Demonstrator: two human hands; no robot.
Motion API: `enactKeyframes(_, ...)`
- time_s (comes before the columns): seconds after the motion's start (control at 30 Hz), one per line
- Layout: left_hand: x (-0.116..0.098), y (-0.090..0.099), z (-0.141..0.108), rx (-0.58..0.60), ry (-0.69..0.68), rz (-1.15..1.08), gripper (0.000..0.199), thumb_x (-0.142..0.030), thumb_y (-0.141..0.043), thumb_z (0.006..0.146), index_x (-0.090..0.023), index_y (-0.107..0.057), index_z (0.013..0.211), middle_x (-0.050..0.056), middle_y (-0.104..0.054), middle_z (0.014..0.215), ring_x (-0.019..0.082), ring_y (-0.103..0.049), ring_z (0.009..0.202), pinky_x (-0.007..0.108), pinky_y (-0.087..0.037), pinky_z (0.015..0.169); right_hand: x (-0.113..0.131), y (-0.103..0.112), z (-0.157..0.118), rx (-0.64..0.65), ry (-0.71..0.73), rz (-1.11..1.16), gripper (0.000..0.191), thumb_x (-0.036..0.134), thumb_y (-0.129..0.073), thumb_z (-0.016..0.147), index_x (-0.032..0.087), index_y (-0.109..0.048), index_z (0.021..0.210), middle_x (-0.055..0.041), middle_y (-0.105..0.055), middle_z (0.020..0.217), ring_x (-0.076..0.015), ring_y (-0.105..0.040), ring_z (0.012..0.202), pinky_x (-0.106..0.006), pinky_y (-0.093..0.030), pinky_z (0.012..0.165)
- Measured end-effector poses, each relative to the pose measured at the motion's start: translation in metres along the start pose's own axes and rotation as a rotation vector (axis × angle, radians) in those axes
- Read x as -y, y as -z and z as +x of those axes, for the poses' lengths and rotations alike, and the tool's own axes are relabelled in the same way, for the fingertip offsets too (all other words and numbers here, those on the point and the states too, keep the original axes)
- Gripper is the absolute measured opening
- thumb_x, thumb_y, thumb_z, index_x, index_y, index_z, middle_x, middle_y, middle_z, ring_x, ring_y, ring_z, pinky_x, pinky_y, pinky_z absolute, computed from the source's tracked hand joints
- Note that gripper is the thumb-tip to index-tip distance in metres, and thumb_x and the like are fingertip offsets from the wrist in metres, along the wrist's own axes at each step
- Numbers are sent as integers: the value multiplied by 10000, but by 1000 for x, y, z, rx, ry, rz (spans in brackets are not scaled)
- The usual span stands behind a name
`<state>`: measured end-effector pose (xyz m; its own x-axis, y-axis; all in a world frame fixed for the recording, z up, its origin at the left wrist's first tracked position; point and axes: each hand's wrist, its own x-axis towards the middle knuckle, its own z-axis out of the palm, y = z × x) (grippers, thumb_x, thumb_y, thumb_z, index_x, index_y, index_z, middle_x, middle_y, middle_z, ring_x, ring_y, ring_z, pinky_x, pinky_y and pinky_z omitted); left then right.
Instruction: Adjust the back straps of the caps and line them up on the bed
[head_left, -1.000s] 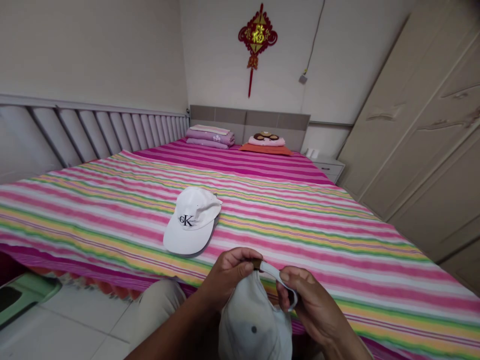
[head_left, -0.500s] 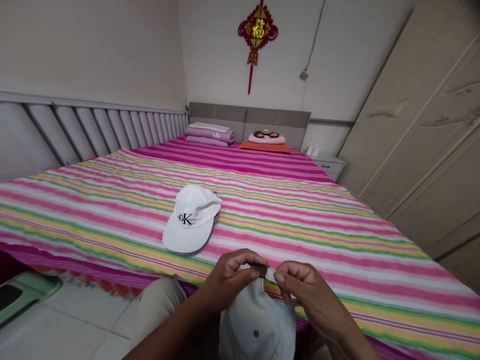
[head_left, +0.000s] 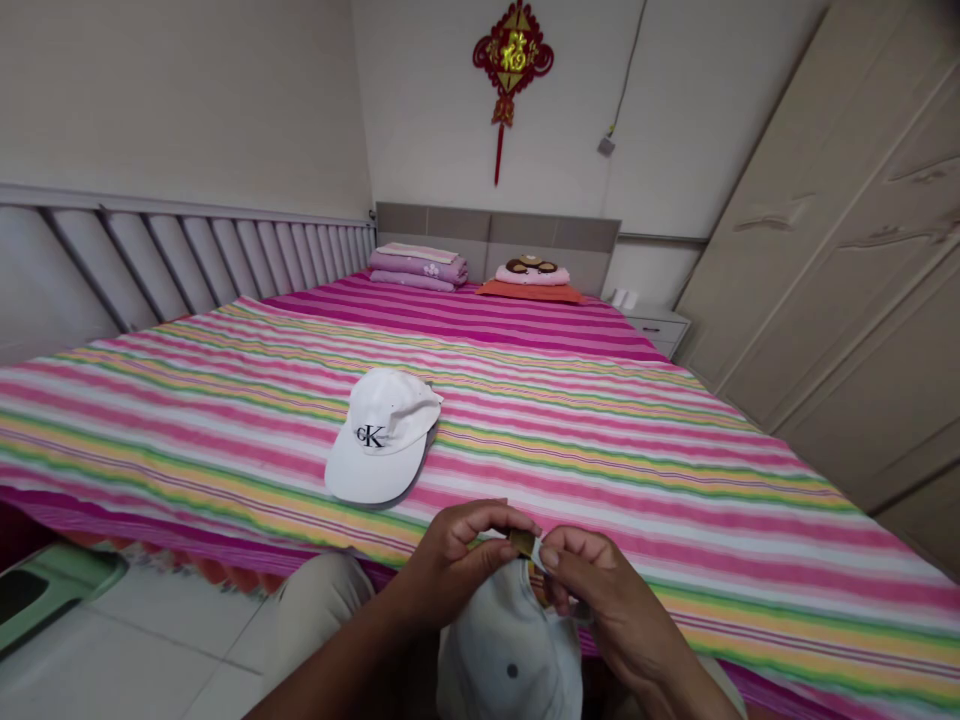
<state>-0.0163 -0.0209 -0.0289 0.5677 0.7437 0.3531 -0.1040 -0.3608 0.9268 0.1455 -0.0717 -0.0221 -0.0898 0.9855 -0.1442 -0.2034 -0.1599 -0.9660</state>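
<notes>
A pale baseball cap (head_left: pixel 499 645) is held over my lap at the bed's front edge, its back opening turned up toward the bed. My left hand (head_left: pixel 469 550) pinches the brass-coloured strap buckle (head_left: pixel 523 542) between thumb and fingers. On the other side of the buckle, my right hand (head_left: pixel 589 575) grips the cap's light strap. Both hands are close together. Ahead and to the left, a white cap (head_left: pixel 390 430) with black "CK" letters lies on the bedspread, brim toward me, touched by neither hand.
A striped bedspread (head_left: pixel 600 430) covers the bed. Folded purple bedding (head_left: pixel 420 268) and an orange pillow (head_left: pixel 529 291) sit by the headboard (head_left: pixel 555 240). A green stool (head_left: pixel 56 590) stands at lower left, and a wardrobe (head_left: pixel 840 250) rises on the right.
My right hand has shifted slightly left, closer to the buckle, so less strap shows between the hands. The white cap on the bed has not moved.
</notes>
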Motion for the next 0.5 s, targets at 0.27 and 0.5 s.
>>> enactKeyframes(0.27, -2, -1, -2, 0, -36, 95, 212, -244, -542, 775, -201, -633, 962, 45, -657, 921, 176, -550, 966, 279, -390, 854, 0, 2, 1, -16, -15, 5, 255, 351, -639, 612, 156, -513, 506, 45, -426, 382, -86, -363, 428, -237, -243, 483)
enactKeyframes(0.5, -5, -1, -3, -11, -65, 169, 225, -254, -544, 769, -187, -639, 962, 67, -665, 928, 201, -564, 955, 315, -412, 842, 3, 6, 3, -25, 5, -110, 257, 355, -628, 604, 154, -505, 501, 47, -419, 409, -72, -321, 423, -231, -216, 461)
